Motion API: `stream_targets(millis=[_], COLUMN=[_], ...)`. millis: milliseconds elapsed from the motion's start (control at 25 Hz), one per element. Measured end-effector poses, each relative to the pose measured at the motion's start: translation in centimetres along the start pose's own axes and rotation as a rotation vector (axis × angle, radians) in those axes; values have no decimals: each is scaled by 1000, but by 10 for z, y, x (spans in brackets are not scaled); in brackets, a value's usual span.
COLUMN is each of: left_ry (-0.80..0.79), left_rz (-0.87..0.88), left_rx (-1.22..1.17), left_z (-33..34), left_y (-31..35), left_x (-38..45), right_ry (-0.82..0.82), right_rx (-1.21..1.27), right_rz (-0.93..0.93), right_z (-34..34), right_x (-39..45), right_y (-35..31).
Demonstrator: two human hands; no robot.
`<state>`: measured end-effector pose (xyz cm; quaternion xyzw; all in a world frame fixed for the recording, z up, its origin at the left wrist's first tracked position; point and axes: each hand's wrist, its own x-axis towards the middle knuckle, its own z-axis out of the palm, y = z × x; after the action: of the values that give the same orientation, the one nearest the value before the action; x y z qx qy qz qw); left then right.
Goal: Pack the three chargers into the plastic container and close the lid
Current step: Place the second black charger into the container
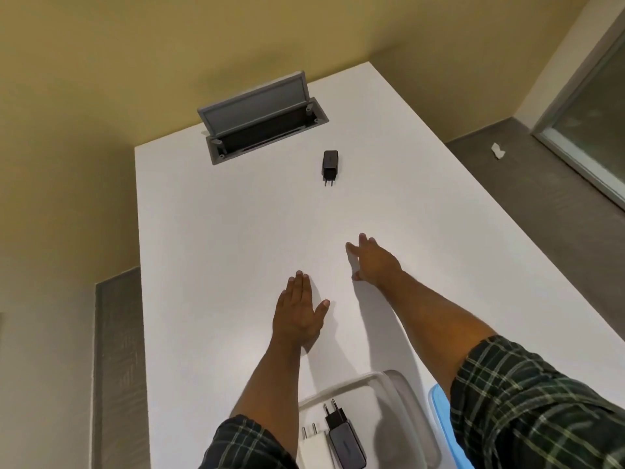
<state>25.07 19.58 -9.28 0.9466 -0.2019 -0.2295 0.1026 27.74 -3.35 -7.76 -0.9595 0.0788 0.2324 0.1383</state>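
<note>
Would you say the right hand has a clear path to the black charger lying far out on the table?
Probably yes: the right hand is open and empty, and only bare table lies between it and the black charger.

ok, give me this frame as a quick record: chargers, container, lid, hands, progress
chargers in container: white charger and black charger, side by side, pins pointing away from the person
charger still out: second black charger on the white table, near the open cable hatch
container: clear plastic container, open, at the near table edge
lid: blue lid, off, right of the container, partly hidden by the sleeve
left hand: flat on the table, empty
right hand: empty, open, stretched toward the far charger, not touching it
progress: two of three packed, lid not on
</note>
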Motion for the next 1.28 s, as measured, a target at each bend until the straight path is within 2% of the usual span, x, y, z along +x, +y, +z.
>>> stream_targets(millis=[80, 200, 480, 640, 840, 1080, 1280], left_ry=[-16, 76, 293, 368, 438, 432, 429], left_rz=[-10, -3, 16, -3, -8, 95, 117], left_rx=[-41, 13, 105, 131, 110, 153, 150], left_z=[10, 16, 9, 9, 6, 1, -2], left_y=[-3, -5, -11, -14, -13, -23, -22], left_x=[12, 27, 91, 115, 136, 151, 160], right_ry=[-21, 14, 362, 683, 827, 824, 673], right_rx=[-8, -13, 54, 208, 202, 120, 115], right_rz=[-9, -17, 56, -54, -35, -55, -47], right_z=[-7, -18, 4, 36, 19, -4, -18], right_x=[18, 40, 93, 99, 128, 180, 209], right_y=[6, 10, 2, -6, -6, -7, -2])
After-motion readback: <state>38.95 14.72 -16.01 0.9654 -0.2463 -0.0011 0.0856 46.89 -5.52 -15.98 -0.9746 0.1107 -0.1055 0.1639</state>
